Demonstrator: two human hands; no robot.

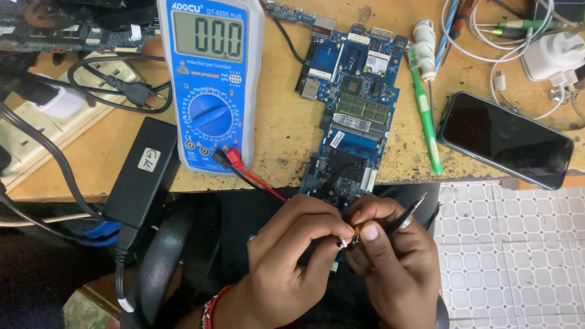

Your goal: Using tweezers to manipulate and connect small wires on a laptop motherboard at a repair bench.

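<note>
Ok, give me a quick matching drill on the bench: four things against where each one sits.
Things:
1. multimeter
2. phone
3. circuit board
4. black adapter

Places:
A. far right of the bench, screen dark
B. left edge of the bench, overhanging it
C. middle of the bench, just above the hands
D. between the adapter and the board, leads plugged in

Pairs: 1-D, 2-A, 3-C, 4-B

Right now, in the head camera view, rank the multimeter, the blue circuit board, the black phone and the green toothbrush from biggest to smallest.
1. Multimeter, though partly cut off at the top.
2. Blue circuit board.
3. Black phone, close to the board, so unsure.
4. Green toothbrush, clearly the slimmest.
</note>
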